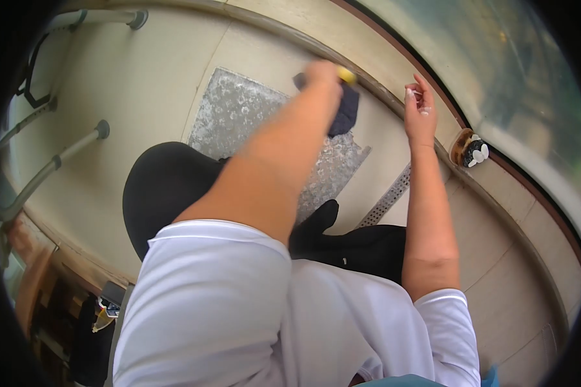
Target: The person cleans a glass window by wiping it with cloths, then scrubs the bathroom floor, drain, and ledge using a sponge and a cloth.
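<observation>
My left hand (321, 80) is blurred by motion, its fingers closed around a small yellow item (346, 75) whose full shape is hidden. Just under and beside that hand lies a dark navy cloth (346, 115), partly over the edge of a grey, foam-covered mat (239, 106) on the floor. My right hand (421, 106) is raised near the ledge, fingers loosely curled and apart, holding nothing that shows; white foam sticks to its fingers and palm.
A small brown-and-black object with white oval pieces (476, 152) sits by the window frame. A perforated drain strip (386, 197) crosses the tiled floor. Metal legs with rubber feet (102, 129) stand at left. My black-clad legs (168, 187) are close to the mat.
</observation>
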`<state>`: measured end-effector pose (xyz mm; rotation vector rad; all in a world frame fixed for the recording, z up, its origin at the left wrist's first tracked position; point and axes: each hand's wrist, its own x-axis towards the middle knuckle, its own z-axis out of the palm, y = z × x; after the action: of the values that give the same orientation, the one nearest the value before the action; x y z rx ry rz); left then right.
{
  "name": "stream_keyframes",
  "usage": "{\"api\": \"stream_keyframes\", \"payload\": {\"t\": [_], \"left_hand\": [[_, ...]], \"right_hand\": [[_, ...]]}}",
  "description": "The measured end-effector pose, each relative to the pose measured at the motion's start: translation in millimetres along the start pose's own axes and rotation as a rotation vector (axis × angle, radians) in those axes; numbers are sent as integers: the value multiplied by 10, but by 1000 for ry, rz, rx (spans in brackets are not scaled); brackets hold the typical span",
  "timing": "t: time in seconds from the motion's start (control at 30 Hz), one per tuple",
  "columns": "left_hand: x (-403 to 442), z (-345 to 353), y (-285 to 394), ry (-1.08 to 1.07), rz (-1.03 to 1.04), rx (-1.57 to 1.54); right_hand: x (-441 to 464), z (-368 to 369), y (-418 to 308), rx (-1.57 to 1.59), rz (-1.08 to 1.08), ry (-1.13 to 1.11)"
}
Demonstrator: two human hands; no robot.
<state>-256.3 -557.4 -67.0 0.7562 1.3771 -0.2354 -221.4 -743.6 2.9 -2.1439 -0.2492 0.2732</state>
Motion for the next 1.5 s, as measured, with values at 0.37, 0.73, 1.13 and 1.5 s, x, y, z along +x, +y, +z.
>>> {"api": "stream_keyframes", "payload": {"t": [0.37, 0.73, 1.13, 1.5], "left_hand": [[678, -983, 1212, 201, 475, -60], [714, -1556, 1730, 522, 749, 293], [565, -1678, 1789, 192, 615, 694], [953, -2115, 2338, 611, 804, 419]], "right_hand": [[680, 1246, -855, -914, -321, -466], [832, 1867, -958, -1039, -396, -478], [850, 1886, -1087, -1109, -326, -569], [812, 2003, -1029, -1096, -349, -472]]}}
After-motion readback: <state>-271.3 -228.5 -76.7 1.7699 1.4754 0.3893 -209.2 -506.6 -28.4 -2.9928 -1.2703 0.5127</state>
